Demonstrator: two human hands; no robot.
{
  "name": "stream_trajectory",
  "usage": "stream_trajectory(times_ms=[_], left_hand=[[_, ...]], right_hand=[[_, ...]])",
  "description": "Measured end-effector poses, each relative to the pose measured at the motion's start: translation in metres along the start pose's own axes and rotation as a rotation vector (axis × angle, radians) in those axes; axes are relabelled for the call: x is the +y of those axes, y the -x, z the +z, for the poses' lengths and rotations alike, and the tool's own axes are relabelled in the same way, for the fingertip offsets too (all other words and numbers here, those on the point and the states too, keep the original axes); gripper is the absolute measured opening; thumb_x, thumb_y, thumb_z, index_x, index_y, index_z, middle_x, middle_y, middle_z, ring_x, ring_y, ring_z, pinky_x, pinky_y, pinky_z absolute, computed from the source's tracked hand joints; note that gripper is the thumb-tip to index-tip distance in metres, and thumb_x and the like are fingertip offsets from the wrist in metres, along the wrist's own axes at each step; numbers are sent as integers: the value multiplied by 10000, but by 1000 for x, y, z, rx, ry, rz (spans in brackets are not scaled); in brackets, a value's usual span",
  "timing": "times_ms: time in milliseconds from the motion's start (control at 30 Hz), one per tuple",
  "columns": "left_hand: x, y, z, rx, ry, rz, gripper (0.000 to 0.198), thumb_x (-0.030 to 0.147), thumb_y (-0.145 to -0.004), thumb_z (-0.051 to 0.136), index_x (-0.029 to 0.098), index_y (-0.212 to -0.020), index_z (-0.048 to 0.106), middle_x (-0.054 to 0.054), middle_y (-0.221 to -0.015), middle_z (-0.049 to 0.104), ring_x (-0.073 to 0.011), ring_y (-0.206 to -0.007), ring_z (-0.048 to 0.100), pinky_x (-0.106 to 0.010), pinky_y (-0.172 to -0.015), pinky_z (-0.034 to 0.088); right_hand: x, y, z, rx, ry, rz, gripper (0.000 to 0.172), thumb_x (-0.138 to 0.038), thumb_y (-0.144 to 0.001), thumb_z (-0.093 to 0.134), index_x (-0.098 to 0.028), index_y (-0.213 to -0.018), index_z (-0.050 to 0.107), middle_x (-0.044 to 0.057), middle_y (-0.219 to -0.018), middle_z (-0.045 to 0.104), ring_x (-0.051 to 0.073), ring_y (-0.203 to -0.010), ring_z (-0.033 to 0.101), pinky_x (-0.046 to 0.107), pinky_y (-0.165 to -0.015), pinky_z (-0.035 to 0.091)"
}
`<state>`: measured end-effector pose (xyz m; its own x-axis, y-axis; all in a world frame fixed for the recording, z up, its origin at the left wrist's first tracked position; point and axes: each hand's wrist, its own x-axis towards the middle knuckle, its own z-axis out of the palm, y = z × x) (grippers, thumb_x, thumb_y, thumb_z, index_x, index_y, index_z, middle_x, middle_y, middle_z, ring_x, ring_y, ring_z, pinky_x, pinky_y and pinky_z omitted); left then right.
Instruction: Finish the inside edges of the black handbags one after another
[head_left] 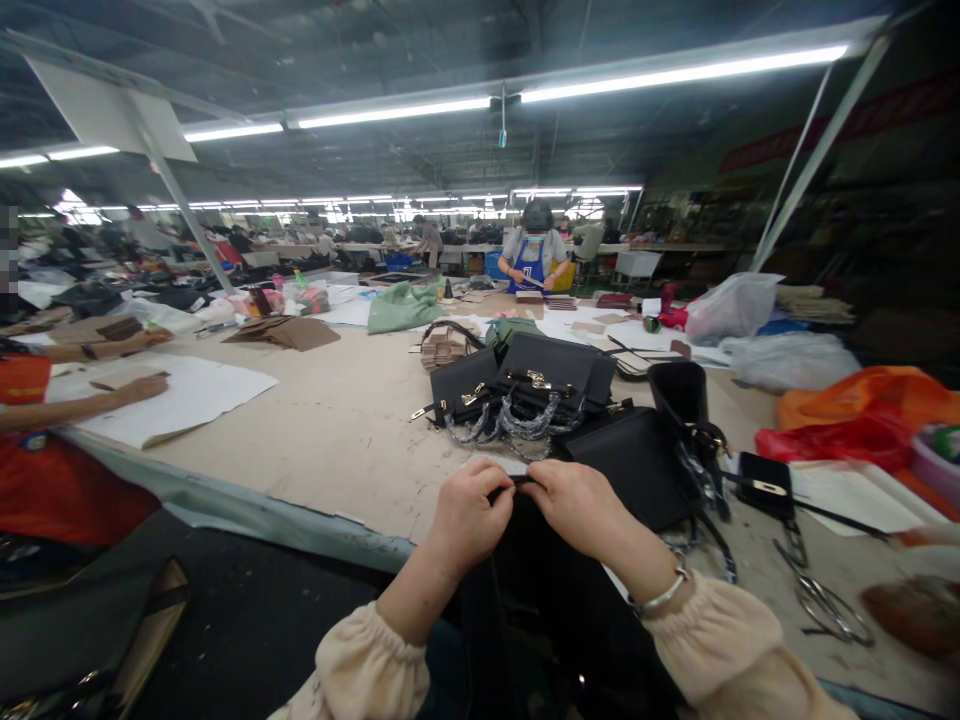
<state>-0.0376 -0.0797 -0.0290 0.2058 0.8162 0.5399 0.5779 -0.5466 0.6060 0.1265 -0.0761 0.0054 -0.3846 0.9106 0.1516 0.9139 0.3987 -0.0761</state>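
My left hand [472, 510] and my right hand [574, 505] meet at the near edge of the table. Both pinch a narrow black strip [519, 479] between thumb and fingers. Its lower part merges with the dark mass below, so I cannot tell what it belongs to. Just beyond my hands lies a pile of black handbags [551, 360] with gold clasps and plastic-wrapped handles [529, 418]. Another black bag [630, 465] lies flat beside my right hand, and an open black bag [679, 395] stands behind it.
Scissors [832, 608] and a small black case with a gold clasp [763, 485] lie on the right. Orange cloth or plastic [862, 405] sits farther right. At left, a co-worker's hands [139, 388] rest over white paper [217, 390]. Another person [534, 250] stands across the table.
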Motion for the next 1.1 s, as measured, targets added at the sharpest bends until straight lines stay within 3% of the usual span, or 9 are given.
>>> stream_trajectory(times_ms=[1100], left_hand=[[2, 4, 4, 20, 55, -63, 100, 100, -765, 560, 179, -748, 619, -19, -792, 622, -142, -780, 574, -262, -735, 451]], right_hand=[[5, 8, 10, 39, -116, 22, 236, -349, -912, 435, -222, -790, 592, 5, -786, 658, 155, -746, 592, 265, -606, 305]])
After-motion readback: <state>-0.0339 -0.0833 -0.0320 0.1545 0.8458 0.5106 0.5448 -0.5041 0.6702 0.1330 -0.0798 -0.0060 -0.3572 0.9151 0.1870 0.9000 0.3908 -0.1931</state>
